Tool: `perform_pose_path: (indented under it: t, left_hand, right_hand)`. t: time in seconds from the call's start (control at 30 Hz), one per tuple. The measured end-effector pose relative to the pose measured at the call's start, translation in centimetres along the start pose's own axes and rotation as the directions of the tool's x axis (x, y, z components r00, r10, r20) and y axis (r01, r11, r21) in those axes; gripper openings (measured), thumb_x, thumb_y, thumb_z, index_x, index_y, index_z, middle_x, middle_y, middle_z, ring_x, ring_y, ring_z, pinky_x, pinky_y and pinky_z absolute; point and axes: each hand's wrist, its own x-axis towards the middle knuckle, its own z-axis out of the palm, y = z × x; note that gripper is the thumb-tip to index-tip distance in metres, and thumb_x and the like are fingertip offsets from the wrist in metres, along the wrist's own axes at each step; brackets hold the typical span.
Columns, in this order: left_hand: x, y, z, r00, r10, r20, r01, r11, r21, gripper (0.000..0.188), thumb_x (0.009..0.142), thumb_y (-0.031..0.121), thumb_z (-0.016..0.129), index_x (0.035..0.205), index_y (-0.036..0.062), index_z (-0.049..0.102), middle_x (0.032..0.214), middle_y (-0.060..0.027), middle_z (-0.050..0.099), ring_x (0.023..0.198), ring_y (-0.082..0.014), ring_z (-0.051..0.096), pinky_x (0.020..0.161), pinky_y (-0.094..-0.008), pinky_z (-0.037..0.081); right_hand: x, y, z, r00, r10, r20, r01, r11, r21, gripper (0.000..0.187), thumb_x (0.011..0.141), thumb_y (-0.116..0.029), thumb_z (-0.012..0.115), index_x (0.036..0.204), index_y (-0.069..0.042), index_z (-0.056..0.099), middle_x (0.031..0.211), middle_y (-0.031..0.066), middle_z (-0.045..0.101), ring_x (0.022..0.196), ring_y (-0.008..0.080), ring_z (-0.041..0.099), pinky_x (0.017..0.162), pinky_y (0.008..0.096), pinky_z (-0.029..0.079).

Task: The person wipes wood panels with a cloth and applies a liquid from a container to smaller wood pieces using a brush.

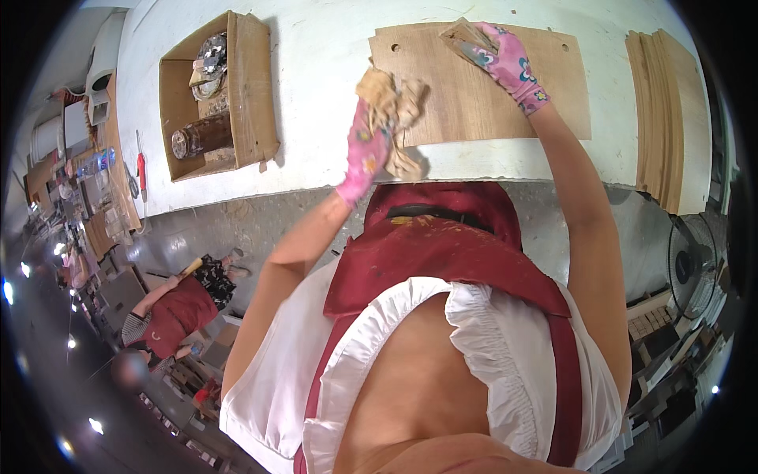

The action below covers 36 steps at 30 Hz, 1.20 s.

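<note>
A flat wooden board [482,103] with a small round hole near each far corner lies on the white worktable. My left hand [365,158], in a pink flowered glove, is closed around a crumpled beige cloth [392,99] at the board's left edge. Part of the cloth hangs toward the table's near edge. On the far part of the board, my right hand [512,67], gloved alike, grips a small rectangular wooden block [460,35]. The block's underside is hidden.
An open cardboard box [257,95] at the left holds a brown cylinder [201,138] and a wrapped bundle. A red-handled screwdriver [141,170] lies further left. Stacked boards [659,118] stand at the right, near a black fan [691,265]. Another person [170,316] is at lower left.
</note>
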Motion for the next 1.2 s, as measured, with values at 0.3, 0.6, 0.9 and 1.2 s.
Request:
perform_pose_path:
  t: [0.3, 0.6, 0.9, 1.2]
  left_hand:
    - [13.4, 4.8, 1.7, 0.950, 0.222, 0.220, -0.312, 0.697, 0.645, 0.059, 0.089, -0.007, 0.040, 0.143, 0.0054, 0.020, 0.102, -0.0058, 0.053, 0.074, -0.0038, 0.050, 0.060, -0.0112, 0.044]
    - [-1.6, -0.3, -1.0, 0.996, -0.092, 0.000, 0.088, 0.954, 0.286, 0.072, 0.085, -0.005, 0.044, 0.143, 0.0000, 0.002, 0.143, -0.0160, 0.026, 0.130, -0.0248, 0.032, 0.110, -0.0329, 0.025]
    - [1.9, 0.6, -18.8, 0.957, 0.181, -0.227, -0.021, 0.824, 0.566, 0.030, 0.089, 0.005, 0.053, 0.117, -0.0014, 0.049, 0.085, -0.0042, 0.059, 0.075, -0.0084, 0.059, 0.059, -0.0197, 0.051]
    - [12.8, 4.5, 4.9, 0.710, -0.026, 0.704, -0.652, -0.403, 0.642, 0.058, 0.083, 0.010, 0.055, 0.135, -0.0028, 0.033, 0.133, -0.0232, 0.041, 0.132, -0.0326, 0.030, 0.112, -0.0424, 0.011]
  right_hand:
    - [0.1, 0.1, -0.3, 0.999, 0.021, 0.048, -0.026, 0.993, 0.117, 0.044, 0.080, -0.029, 0.064, 0.113, -0.002, 0.057, 0.092, 0.0181, 0.065, 0.084, 0.0288, 0.062, 0.077, 0.0327, 0.047]
    - [0.1, -0.5, 0.0, 1.000, 0.013, -0.026, -0.009, 0.986, 0.164, 0.031, 0.078, -0.017, 0.065, 0.107, -0.008, 0.059, 0.071, 0.0090, 0.061, 0.050, 0.0154, 0.052, 0.051, 0.0296, 0.044]
    - [-0.9, -0.6, -0.6, 0.962, 0.271, -0.036, -0.239, 0.898, 0.369, 0.039, 0.077, -0.016, 0.067, 0.113, -0.006, 0.058, 0.092, 0.0141, 0.064, 0.076, 0.0222, 0.061, 0.072, 0.0326, 0.049]
    - [-12.0, -1.9, -4.3, 0.995, 0.052, -0.083, -0.048, 0.997, 0.057, 0.043, 0.068, -0.022, 0.069, 0.108, -0.007, 0.059, 0.108, 0.0150, 0.060, 0.103, 0.0322, 0.056, 0.092, 0.0401, 0.043]
